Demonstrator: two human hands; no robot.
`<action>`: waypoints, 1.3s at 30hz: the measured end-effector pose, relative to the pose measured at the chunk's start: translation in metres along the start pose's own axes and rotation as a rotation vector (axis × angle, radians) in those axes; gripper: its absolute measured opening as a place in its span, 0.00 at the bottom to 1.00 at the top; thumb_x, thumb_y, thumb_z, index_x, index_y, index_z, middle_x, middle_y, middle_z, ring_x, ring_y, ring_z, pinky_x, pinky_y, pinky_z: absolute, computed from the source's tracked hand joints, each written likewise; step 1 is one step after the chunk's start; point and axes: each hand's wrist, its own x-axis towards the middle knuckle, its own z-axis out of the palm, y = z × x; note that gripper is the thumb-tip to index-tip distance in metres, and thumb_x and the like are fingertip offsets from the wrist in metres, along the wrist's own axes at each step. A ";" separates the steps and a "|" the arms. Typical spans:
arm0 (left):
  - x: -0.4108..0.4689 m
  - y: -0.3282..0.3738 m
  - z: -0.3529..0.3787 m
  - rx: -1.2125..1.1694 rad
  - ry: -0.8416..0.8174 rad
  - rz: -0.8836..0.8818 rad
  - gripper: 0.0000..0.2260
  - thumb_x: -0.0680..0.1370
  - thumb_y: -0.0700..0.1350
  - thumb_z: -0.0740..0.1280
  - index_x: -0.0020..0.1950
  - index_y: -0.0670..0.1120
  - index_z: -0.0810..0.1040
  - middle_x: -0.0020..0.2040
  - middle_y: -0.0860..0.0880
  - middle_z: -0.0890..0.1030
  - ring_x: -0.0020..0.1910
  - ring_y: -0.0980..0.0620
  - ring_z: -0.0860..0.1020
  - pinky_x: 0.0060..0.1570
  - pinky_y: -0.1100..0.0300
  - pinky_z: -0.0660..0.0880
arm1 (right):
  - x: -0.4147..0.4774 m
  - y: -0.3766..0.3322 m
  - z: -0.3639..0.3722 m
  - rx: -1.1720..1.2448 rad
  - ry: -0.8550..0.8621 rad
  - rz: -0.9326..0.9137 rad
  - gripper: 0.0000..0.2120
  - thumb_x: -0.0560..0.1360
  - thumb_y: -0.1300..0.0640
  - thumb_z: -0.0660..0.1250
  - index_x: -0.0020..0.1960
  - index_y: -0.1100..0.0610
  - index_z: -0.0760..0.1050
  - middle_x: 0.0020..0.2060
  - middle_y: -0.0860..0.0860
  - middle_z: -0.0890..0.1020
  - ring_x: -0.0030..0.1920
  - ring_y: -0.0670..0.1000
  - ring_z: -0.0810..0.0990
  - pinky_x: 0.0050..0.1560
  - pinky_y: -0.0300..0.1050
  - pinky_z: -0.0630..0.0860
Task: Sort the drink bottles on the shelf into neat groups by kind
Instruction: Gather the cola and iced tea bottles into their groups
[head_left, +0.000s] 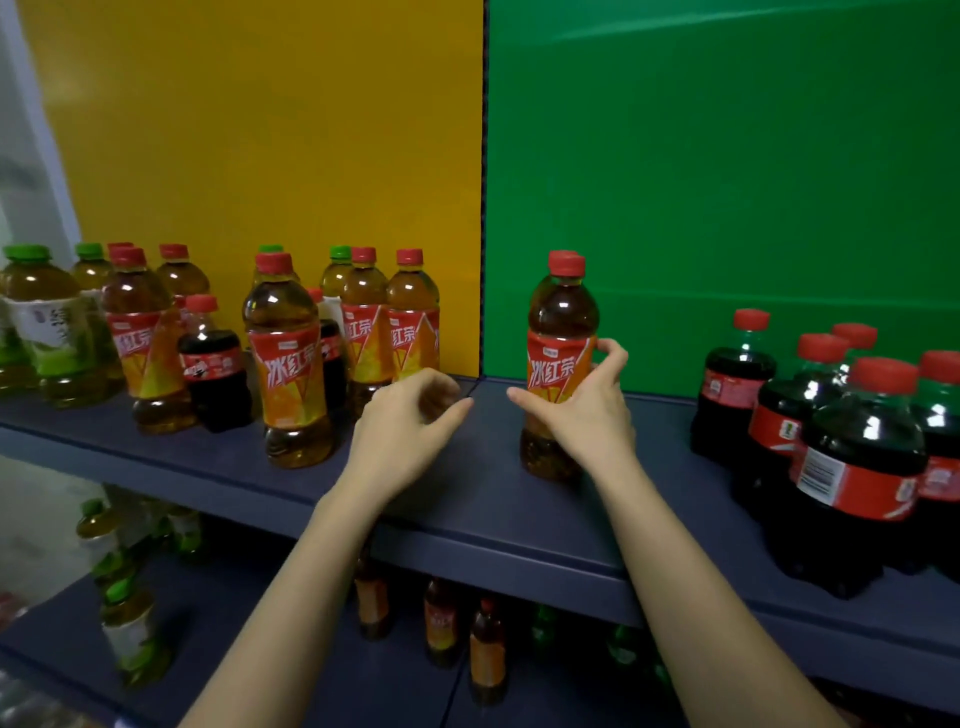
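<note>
Gripping an iced-tea bottle (561, 364) around its label, the right hand (582, 400) is at centre frame, thumb across the front and fingers curled round the far side; the bottle stands upright on the shelf (483, 499) before the green panel (727, 182). Its orange-red label reads 冰红茶, under a red cap. The left hand (405, 426) hovers just left of it, fingers loosely curled and half open, holding nothing.

At mid-left, before the yellow panel (260, 130), a mixed crowd stands: more 冰红茶 bottles (288, 364), two small dark cola bottles (213, 364) with red labels, and green-capped tea bottles (47, 322) whose pale labels are too blurred to read. At the right edge a tight group of larger colas (852, 467) with red caps and red labels stands together; their print is illegible.

The shelf is dark blue-grey. A lower shelf (322, 675) at the bottom of the frame holds further tea bottles in shadow.
</note>
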 end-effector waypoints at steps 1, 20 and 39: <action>0.008 0.001 0.006 -0.033 -0.006 0.000 0.10 0.75 0.51 0.68 0.52 0.47 0.78 0.46 0.53 0.80 0.46 0.55 0.77 0.48 0.58 0.76 | 0.003 0.001 0.002 0.007 0.009 0.024 0.46 0.62 0.41 0.76 0.68 0.52 0.51 0.65 0.55 0.71 0.62 0.59 0.73 0.56 0.53 0.70; 0.113 0.024 0.108 -0.847 -0.417 -0.391 0.39 0.65 0.40 0.77 0.70 0.46 0.60 0.63 0.45 0.74 0.58 0.49 0.74 0.57 0.55 0.71 | -0.006 0.030 -0.040 0.346 0.133 -0.009 0.27 0.58 0.53 0.80 0.54 0.46 0.73 0.47 0.45 0.82 0.48 0.45 0.81 0.52 0.47 0.78; 0.038 0.017 0.027 -0.650 0.015 -0.127 0.18 0.64 0.42 0.78 0.46 0.53 0.73 0.43 0.53 0.79 0.42 0.56 0.79 0.42 0.66 0.77 | -0.016 -0.007 -0.024 0.564 0.042 -0.127 0.33 0.56 0.49 0.75 0.60 0.51 0.71 0.49 0.47 0.81 0.46 0.42 0.81 0.45 0.37 0.74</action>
